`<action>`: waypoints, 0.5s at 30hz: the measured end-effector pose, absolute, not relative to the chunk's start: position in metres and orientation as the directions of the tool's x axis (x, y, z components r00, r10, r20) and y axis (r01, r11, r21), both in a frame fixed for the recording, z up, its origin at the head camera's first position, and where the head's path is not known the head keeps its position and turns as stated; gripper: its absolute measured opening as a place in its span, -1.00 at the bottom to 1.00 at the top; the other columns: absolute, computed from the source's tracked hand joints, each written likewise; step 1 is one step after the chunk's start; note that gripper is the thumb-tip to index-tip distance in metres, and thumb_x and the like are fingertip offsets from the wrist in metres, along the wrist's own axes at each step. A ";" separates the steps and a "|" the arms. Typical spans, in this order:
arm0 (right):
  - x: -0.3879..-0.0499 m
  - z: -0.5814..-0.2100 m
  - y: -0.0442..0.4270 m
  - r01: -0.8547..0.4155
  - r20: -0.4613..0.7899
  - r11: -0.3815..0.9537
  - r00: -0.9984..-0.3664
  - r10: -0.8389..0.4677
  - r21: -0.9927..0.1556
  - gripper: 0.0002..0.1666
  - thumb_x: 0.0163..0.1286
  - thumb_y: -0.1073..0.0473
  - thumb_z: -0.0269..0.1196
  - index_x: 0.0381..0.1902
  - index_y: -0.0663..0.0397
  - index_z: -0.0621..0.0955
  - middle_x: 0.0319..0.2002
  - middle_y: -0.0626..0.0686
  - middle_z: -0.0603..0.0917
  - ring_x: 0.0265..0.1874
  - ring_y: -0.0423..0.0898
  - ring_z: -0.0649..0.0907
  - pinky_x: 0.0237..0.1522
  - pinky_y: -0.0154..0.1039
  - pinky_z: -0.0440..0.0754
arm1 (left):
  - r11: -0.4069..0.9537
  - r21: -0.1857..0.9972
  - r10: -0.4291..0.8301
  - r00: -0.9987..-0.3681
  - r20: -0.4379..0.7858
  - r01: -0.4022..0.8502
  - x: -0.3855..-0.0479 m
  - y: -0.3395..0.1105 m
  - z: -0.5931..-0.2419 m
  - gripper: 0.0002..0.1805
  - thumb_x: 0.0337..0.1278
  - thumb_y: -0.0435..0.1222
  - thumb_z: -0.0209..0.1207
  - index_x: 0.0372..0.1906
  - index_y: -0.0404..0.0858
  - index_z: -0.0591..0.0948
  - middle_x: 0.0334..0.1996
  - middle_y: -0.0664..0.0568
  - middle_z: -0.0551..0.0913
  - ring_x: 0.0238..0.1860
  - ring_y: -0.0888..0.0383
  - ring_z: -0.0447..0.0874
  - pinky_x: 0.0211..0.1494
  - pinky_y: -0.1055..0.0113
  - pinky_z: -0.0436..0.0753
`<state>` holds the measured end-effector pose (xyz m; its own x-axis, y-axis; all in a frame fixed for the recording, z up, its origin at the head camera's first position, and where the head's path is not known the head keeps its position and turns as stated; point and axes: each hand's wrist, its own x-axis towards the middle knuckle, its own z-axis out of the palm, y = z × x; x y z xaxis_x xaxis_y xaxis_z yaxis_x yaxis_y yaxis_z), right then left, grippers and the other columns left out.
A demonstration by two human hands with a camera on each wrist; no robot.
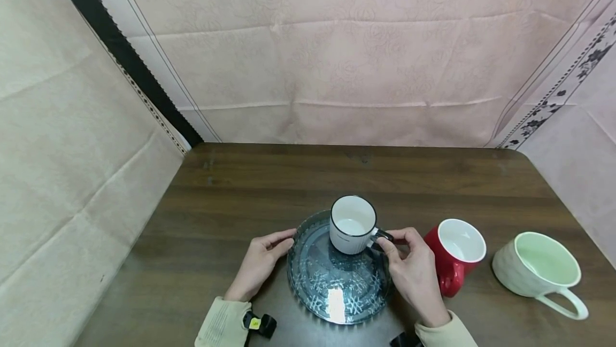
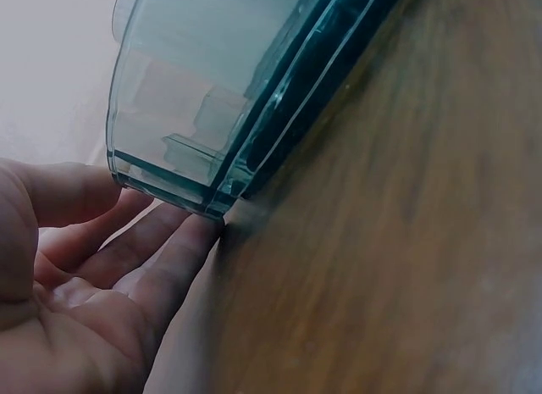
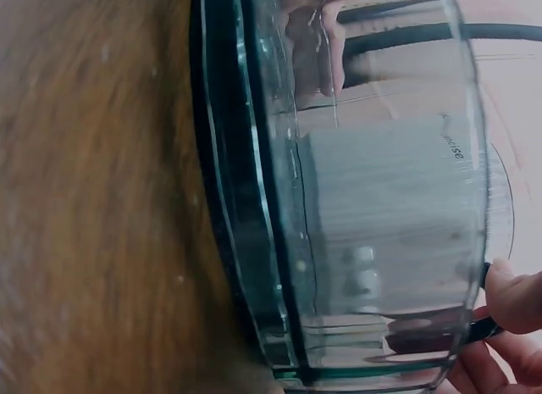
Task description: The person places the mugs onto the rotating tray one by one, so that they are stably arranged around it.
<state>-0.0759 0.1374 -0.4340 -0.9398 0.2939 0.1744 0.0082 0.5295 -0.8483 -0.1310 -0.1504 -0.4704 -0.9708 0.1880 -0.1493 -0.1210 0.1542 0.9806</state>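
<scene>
A round clear blue-green tray [image 1: 341, 288] with raised walls and a snowflake-patterned base sits on the table. Inside it, toward the far side, is a white mug [image 1: 352, 232] with a black rim and black handle. My right hand [image 1: 415, 272] pinches the mug's handle between thumb and fingers; through the clear wall, the right wrist view shows the mug upright at or very near the base. With fairly straight fingers [image 2: 169, 250], my left hand [image 1: 262, 261] touches the left side of the tray's wall.
Right of the tray, close to my right hand, is a red mug [image 1: 447, 256] with a white inside. Farther right stands a pale green cup [image 1: 522, 269], its handle toward the front right. The wooden table [image 1: 231, 197] meets a cloth-covered wall [image 1: 337, 69] at the back.
</scene>
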 end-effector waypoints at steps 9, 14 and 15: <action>-0.077 -0.434 0.137 0.003 0.203 0.559 -0.930 0.306 -0.829 -0.74 0.22 0.29 0.39 -0.13 0.15 0.62 -0.16 0.14 0.66 -0.24 0.12 0.74 -0.19 -0.02 0.68 | 0.152 0.982 0.195 -0.970 -0.145 -0.116 -0.130 -0.150 -0.467 -0.68 0.28 -0.20 0.23 0.11 -0.09 0.66 0.13 0.05 0.61 0.21 0.12 0.49 0.24 0.12 0.47; -0.077 -0.433 0.137 0.029 0.164 0.555 -0.941 0.295 -0.832 -0.72 0.24 0.27 0.37 -0.09 0.13 0.60 -0.11 0.14 0.64 -0.20 0.13 0.73 -0.16 -0.01 0.67 | 0.155 0.981 0.202 -0.968 -0.151 -0.121 -0.129 -0.151 -0.467 -0.67 0.28 -0.19 0.22 0.12 -0.10 0.66 0.14 0.05 0.61 0.23 0.10 0.47 0.26 0.10 0.45; -0.077 -0.432 0.137 0.032 0.157 0.555 -0.944 0.290 -0.832 -0.72 0.25 0.27 0.37 -0.08 0.13 0.60 -0.10 0.14 0.64 -0.19 0.13 0.73 -0.15 -0.01 0.67 | 0.156 0.980 0.202 -0.967 -0.153 -0.122 -0.129 -0.151 -0.468 -0.67 0.28 -0.19 0.22 0.12 -0.10 0.66 0.14 0.05 0.61 0.23 0.10 0.47 0.26 0.09 0.45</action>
